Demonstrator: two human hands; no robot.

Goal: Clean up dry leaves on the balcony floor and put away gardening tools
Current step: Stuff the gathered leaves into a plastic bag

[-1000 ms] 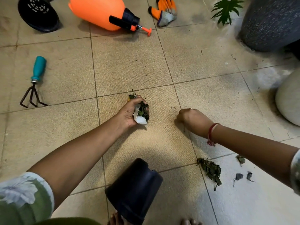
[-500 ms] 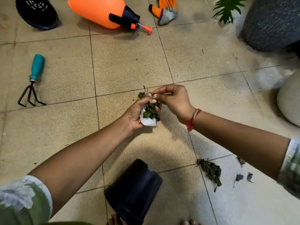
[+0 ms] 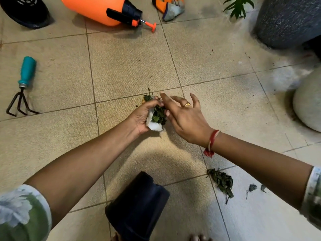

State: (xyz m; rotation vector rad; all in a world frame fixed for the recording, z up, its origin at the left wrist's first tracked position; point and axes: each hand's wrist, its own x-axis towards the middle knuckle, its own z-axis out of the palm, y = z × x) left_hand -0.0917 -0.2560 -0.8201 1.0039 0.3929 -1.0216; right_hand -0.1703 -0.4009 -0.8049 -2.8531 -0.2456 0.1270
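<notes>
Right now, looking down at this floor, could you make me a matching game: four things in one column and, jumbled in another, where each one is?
Things:
1. sprayer
2. rake
3. pot
4. leaf bundle

Places:
A. gripped in the left hand
B. far left, teal handle pointing away
C. bottom of the view, lying on its side
D. top edge, beside the gloves

Pairs: 1-D, 2-B, 3-C, 4-A
</notes>
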